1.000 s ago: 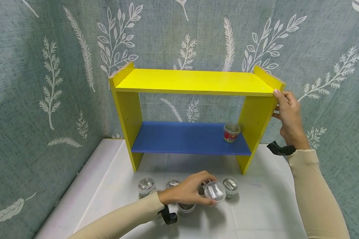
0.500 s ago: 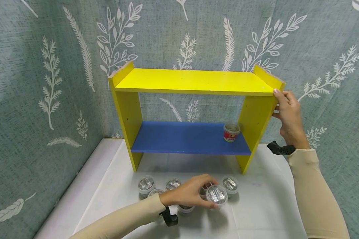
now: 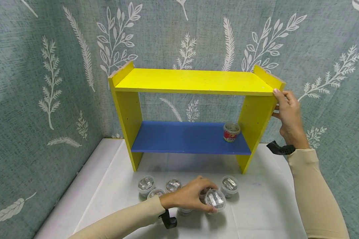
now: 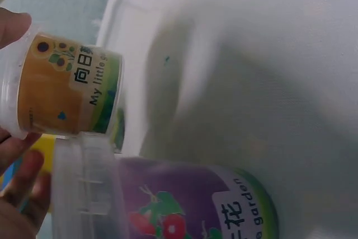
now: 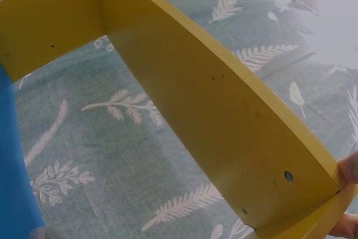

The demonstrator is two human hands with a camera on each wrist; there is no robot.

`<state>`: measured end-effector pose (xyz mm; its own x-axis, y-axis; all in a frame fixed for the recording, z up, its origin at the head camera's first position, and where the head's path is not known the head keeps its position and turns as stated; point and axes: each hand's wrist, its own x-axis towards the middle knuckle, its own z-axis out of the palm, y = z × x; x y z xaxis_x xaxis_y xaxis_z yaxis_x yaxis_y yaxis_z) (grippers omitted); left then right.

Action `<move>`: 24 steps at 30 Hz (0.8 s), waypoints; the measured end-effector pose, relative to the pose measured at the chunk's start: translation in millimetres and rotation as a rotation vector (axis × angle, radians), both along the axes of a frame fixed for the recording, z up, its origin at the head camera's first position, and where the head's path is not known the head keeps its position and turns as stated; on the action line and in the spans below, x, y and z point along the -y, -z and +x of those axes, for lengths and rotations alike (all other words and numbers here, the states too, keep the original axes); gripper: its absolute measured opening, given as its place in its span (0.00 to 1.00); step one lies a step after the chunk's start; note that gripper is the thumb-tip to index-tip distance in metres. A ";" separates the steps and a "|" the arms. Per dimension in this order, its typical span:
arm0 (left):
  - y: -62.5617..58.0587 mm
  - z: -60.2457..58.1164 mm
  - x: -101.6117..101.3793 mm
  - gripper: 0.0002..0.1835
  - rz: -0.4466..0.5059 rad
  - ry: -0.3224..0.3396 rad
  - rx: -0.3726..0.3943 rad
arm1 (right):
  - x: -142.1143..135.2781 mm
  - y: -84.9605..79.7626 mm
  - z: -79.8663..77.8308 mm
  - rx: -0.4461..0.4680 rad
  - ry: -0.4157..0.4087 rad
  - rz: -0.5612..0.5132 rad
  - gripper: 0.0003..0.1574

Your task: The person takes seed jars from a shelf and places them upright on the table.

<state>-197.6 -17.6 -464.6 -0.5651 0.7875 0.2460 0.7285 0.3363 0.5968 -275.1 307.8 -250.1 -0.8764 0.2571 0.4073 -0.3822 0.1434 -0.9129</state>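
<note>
My left hand [image 3: 191, 196] holds a small clear plastic cup [image 3: 216, 199] with silver foil in its top, low over the white table. In the left wrist view this cup [image 4: 61, 85] has an orange label with sunflowers, and my thumb and fingers are around its lidded end. A larger-looking cup [image 4: 168, 205] with a purple label lies close by in that view. With my right hand [image 3: 291, 114] I grip the upper right corner of a yellow shelf unit [image 3: 194, 81]. Another cup, dark inside, is partly hidden behind my left fingers.
A red-labelled cup [image 3: 231, 132] stands at the right end of the blue shelf [image 3: 182, 137]. Several foil-topped cups, such as one at the left [image 3: 146, 185] and one at the right [image 3: 229, 186], stand on the table [image 3: 266, 199]. Leaf-patterned fabric [image 3: 62, 132] hangs behind.
My left hand has shifted slightly down the head view, towards me, with the foil-topped cup in it. The right hand stays on the shelf unit's corner.
</note>
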 end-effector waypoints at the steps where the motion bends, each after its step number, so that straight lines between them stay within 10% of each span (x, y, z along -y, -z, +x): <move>1: 0.5 0.1 0.1 0.36 -0.008 -0.008 0.001 | 0.0 0.1 0.1 0.000 -0.001 0.001 0.26; 24: 12.9 -1.9 0.7 0.37 -0.104 -0.009 -0.145 | -0.6 0.8 -0.7 -0.007 0.000 -0.017 0.25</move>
<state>-199.5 -18.3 -477.5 -0.5365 0.8082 0.2430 0.8011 0.3971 0.4478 -275.8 308.3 -250.9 -0.8736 0.2642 0.4087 -0.3881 0.1286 -0.9126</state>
